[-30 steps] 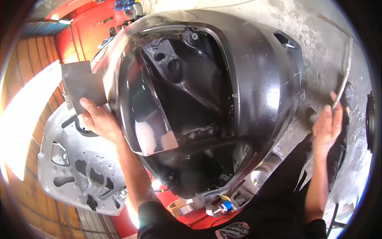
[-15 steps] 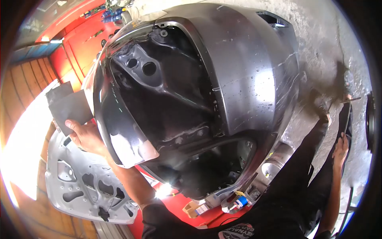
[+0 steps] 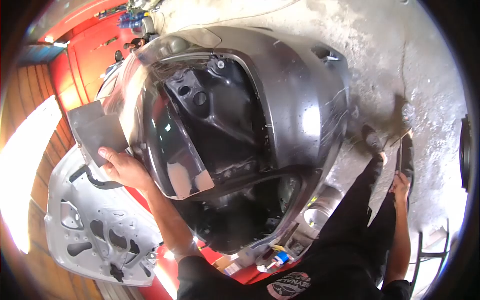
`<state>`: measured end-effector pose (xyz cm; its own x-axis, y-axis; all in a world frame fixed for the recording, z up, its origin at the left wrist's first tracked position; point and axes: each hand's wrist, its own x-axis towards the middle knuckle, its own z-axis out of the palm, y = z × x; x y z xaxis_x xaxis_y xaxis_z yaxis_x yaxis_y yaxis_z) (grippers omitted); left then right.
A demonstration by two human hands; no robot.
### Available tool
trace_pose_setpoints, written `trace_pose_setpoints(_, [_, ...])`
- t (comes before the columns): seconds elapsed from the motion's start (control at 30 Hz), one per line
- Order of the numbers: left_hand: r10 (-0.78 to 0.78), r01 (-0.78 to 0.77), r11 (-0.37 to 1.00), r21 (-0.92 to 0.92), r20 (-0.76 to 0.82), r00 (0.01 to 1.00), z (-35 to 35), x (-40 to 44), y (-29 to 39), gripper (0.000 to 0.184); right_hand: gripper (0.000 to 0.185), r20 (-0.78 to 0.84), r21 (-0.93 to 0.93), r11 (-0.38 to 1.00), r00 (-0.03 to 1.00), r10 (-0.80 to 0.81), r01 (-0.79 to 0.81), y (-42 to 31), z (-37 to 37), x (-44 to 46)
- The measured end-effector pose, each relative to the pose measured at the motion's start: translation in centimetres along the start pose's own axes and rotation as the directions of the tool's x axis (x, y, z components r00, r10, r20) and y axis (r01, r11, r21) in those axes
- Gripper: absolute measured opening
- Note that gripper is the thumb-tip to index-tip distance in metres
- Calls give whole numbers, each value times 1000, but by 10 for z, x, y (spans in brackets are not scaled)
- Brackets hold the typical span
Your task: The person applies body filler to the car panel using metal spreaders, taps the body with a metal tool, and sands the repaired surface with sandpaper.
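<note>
Dark grey sheets (image 3: pixel 102 134), two overlapping pieces, are held in my left hand (image 3: pixel 127 170), its thumb pressed on their lower edge. That hand is beside the left edge of a dark grey car body (image 3: pixel 292 95), whose opening shows black inner metal (image 3: pixel 225 110). Below the opening's left side lies a glossy panel with pale pinkish patches (image 3: pixel 189 181). At the right, beside my leg, my right hand (image 3: pixel 400 186) is closed around a thin strip (image 3: pixel 399 159) that points upward; its outline is hard to see against the dark trousers.
A bare silver panel (image 3: pixel 100 220) with cut-outs stands at the lower left. A metal can (image 3: pixel 316 216) and a blue-labelled item (image 3: pixel 281 257) are near the car's lower edge. A black metal frame (image 3: pixel 432 254) is at the lower right, on grey concrete floor (image 3: pixel 372 55).
My right hand has dropped from raised beside the car to beside my leg, the strip lowered with it. My left hand still holds the sheets. The camera view has shifted.
</note>
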<state>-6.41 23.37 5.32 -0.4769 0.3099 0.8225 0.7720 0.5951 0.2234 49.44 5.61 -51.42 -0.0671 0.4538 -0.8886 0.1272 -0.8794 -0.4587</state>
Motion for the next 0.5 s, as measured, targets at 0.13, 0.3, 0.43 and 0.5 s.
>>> trace_pose_setpoints(0.13, [36,-36,999,-5,53,998,-4,0,-9,59,33,13,44,983,984,177,-177,-86,-21,-22])
trace_pose_setpoints(0.3, [32,-27,999,-34,158,987,-7,2,-21,47,25,7,42,981,982,188,-188,-159,-48,-29])
trace_pose_setpoints(0.43, [439,-465,879,103,203,875,-8,12,1,47,16,97,-144,977,981,171,-156,-198,-91,-9])
trace_pose_setpoints(0.5, [283,-291,957,15,194,939,-18,6,21,44,18,27,-293,951,993,113,-100,-205,-116,8])
